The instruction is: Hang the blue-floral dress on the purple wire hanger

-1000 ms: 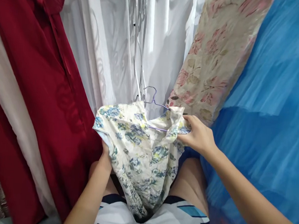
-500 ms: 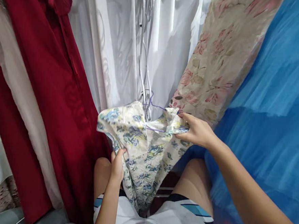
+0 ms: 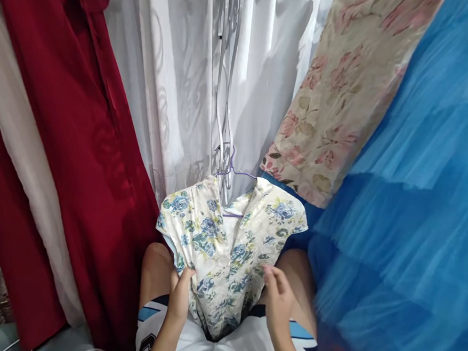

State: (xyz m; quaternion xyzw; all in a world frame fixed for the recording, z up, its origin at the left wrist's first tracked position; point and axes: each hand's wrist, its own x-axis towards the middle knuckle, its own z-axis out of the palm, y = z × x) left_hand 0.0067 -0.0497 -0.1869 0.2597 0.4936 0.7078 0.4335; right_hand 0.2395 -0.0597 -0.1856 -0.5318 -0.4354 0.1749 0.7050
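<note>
A white floral dress [image 3: 229,250] with blue and yellow blooms, cap sleeves and a V neckline hangs on a thin purple hanger [image 3: 232,168] between my knees. Its lower end drops out of sight near my shorts. My left hand [image 3: 179,294] is closed on the dress's left side below the armhole, thumb on the front. My right hand [image 3: 278,296] is at the opposite side, low on the bodice. Its fingers are curled, and the tips meet the dress's edge; the pinch is slightly blurred.
Dark red garments [image 3: 70,159] hang at the left beside a pale sheer one [image 3: 37,183]. A white curtain [image 3: 180,75] and a white scrolled metal stand [image 3: 224,89] are ahead. A pink-flowered beige cloth [image 3: 335,107] and blue layered tulle [image 3: 394,235] hang at the right.
My right hand has let go of the dress's right shoulder and moved down to its side. That shoulder now lies spread over the hanger. The left hand has shifted slightly lower with its hold.
</note>
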